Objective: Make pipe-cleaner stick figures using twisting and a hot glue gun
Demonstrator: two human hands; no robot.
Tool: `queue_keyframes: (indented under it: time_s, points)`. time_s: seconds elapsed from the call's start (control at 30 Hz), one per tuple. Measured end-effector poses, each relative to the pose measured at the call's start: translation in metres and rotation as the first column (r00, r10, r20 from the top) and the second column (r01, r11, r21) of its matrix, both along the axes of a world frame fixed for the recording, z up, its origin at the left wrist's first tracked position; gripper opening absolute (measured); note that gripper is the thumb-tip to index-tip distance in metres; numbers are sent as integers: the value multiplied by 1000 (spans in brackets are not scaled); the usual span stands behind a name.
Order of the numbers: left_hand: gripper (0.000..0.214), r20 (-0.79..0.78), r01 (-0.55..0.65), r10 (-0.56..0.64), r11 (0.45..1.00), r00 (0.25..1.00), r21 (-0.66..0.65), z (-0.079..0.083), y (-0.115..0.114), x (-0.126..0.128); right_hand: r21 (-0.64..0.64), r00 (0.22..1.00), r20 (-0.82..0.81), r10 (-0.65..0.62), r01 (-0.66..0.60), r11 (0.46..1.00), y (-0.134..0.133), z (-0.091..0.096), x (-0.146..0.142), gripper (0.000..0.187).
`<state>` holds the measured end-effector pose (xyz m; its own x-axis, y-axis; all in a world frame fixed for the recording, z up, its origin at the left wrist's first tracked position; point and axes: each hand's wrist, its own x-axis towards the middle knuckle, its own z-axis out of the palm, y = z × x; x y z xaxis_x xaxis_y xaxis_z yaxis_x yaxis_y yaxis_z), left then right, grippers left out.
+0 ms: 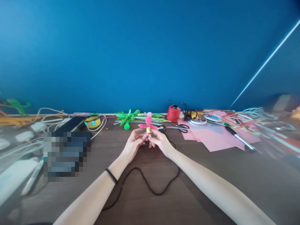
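Observation:
A small pink pipe-cleaner figure (148, 122) with a yellow waist is held upright between both hands, in the middle of the view. My left hand (133, 145) is closed on its lower part from the left side. From the right, my right hand (163, 142) pinches the lower part too, with thumb and fingers near the other leg. The arms of the figure stick out to both sides above my fingers. Some of my fingertips are hidden behind it. Behind the hands lies a bunch of green pipe cleaners (126, 119).
At the back stands a red thread spool (173, 113), with black-handled scissors (183, 127) beside it. Pink paper sheets (215, 140) and a craft knife or pen-like tool (240, 139) lie to the right. White cables and chargers (24, 136) fill the left. A black cord (150, 189) loops in front.

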<state>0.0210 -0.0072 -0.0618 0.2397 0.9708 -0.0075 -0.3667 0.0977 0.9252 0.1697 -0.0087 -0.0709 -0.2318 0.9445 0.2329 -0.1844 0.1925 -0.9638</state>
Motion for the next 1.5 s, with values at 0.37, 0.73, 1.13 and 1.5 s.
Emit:
queue_keyframes:
  time_s: [0.37,0.73,1.13,1.5]
  points:
    - [41,-8,-79,79,997,997,17,6,-3,2,-12,987,-151,-44,43,999,2,-4,-2,26]
    - [56,-95,21,-9,992,995,124,6,-4,2,-29,984,-174,-28,24,999,0,-4,-2,37]
    - [66,-73,47,-38,991,997,124,2,-2,1,-54,978,-199,-68,58,997,0,-3,-4,39]
    - [79,-58,30,-23,992,998,121,-2,-1,1,-19,989,-121,-81,79,997,-1,-2,-3,35]
